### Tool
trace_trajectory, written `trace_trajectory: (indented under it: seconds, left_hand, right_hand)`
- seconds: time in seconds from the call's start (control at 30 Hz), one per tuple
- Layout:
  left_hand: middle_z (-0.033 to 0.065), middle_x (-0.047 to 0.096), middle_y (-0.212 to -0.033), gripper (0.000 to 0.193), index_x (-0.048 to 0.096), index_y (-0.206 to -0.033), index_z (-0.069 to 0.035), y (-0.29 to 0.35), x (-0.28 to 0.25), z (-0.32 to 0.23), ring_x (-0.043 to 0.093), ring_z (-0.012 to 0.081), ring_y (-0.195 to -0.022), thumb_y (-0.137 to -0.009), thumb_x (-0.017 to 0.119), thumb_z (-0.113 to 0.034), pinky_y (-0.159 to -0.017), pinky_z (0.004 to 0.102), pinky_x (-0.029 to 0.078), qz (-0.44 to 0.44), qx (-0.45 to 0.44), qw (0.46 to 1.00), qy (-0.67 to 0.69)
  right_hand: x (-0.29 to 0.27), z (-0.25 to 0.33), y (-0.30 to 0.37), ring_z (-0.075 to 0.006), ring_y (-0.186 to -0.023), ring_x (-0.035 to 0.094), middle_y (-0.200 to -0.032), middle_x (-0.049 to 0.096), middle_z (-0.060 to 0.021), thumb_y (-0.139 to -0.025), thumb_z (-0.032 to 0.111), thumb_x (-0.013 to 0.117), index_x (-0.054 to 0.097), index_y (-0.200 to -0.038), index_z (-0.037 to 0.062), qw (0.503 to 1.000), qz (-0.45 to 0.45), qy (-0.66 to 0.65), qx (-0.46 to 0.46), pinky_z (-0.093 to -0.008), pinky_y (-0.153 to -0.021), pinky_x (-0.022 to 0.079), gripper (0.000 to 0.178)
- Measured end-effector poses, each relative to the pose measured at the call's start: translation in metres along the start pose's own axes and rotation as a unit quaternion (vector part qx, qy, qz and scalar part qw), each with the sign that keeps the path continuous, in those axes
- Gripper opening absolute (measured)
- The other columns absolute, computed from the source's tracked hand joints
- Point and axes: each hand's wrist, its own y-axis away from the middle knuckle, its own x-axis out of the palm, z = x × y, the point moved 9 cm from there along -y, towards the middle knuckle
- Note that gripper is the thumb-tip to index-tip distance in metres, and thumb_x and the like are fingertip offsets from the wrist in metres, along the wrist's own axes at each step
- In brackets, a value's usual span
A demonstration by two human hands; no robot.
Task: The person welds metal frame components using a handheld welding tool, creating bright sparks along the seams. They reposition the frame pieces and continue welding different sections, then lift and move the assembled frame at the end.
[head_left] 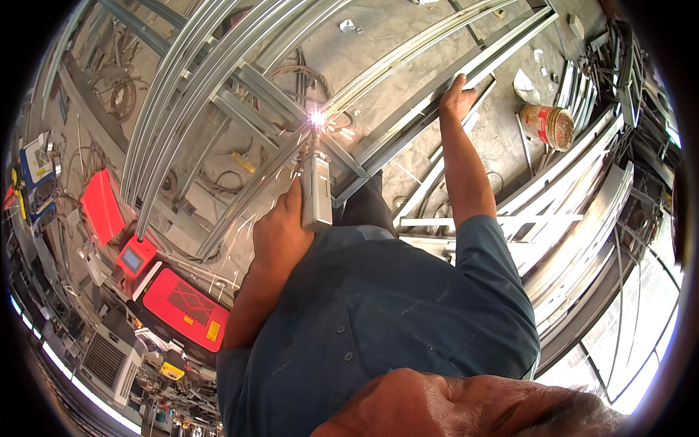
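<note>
Torch [317, 193], boxy and grey (tip flaring white), sits clasped in the left hand [280, 229]. The right hand [456, 102] touches a straight metal rail [510, 45], grip unclear.

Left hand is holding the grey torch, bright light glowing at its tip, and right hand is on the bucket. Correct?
Not quite: the right hand is on the metal beam; the head view shows the bucket apart, off to its right. The rest stands.
</note>
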Motion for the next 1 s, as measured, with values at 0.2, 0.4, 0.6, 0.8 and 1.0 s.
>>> trace_trajectory:
  seconds: [0.2, 0.4, 0.6, 0.8, 1.0]
  left_hand:
    - [0.0191, 0.069, -0.101, 0.067, 0.046, -0.141, -0.003, 0.0012, 0.0013, 0.0021, 0.069, 0.0396, -0.081, -0.080, 0.071, -0.020, -0.067, 0.0483, 0.057, -0.002, -0.008, 1.000, 0.012]
    - [0.0171, 0.066, -0.100, 0.078, 0.043, -0.145, -0.004, 0.0035, 0.0029, 0.0052, 0.068, 0.0386, -0.078, -0.073, 0.072, -0.014, -0.067, 0.0488, 0.056, -0.002, -0.005, 1.000, 0.012]
    - [0.0171, 0.066, -0.100, 0.080, 0.042, -0.145, -0.005, 0.0052, 0.0030, 0.0055, 0.068, 0.0386, -0.078, -0.073, 0.073, -0.014, -0.067, 0.0493, 0.056, -0.003, -0.009, 1.000, 0.009]
    - [0.0174, 0.066, -0.100, 0.077, 0.043, -0.144, -0.004, 0.0058, 0.0027, 0.0061, 0.069, 0.0382, -0.078, -0.074, 0.073, -0.017, -0.067, 0.0492, 0.056, -0.008, -0.004, 1.000, 0.012]
    - [0.0180, 0.068, -0.101, 0.069, 0.046, -0.141, -0.003, 0.0061, 0.0017, 0.0070, 0.069, 0.0391, -0.080, -0.080, 0.072, -0.020, -0.067, 0.0480, 0.056, 0.001, -0.013, 1.000, 0.009]
  right_hand:
    - [0.0070, -0.0075, -0.0028, -0.0483, -0.117, 0.053, -0.123, 0.054, -0.0356, -0.093, 0.062, 0.049, 0.050, -0.119, -0.0130, 0.999, 0.033, -0.002, 0.022, -0.0504, -0.101, 0.040, 0.080]
    - [0.0085, -0.0100, -0.0047, -0.0474, -0.121, 0.051, -0.129, 0.051, -0.0332, -0.092, 0.062, 0.050, 0.048, -0.124, -0.0109, 0.998, 0.049, -0.006, 0.038, -0.0506, -0.103, 0.040, 0.079]
    - [0.0066, -0.0070, -0.0027, -0.0476, -0.121, 0.051, -0.130, 0.050, -0.0341, -0.092, 0.061, 0.051, 0.047, -0.124, -0.0114, 0.998, 0.044, -0.009, 0.035, -0.0503, -0.103, 0.040, 0.079]
    - [0.0061, -0.0077, -0.0036, -0.0477, -0.119, 0.052, -0.127, 0.052, -0.0345, -0.092, 0.061, 0.052, 0.048, -0.121, -0.0115, 0.998, 0.043, -0.002, 0.035, -0.0503, -0.102, 0.040, 0.078]
    - [0.0048, -0.0042, -0.0017, -0.0474, -0.119, 0.052, -0.126, 0.053, -0.0340, -0.092, 0.061, 0.052, 0.049, -0.121, -0.0111, 0.999, 0.038, 0.001, 0.029, -0.0503, -0.102, 0.040, 0.078]
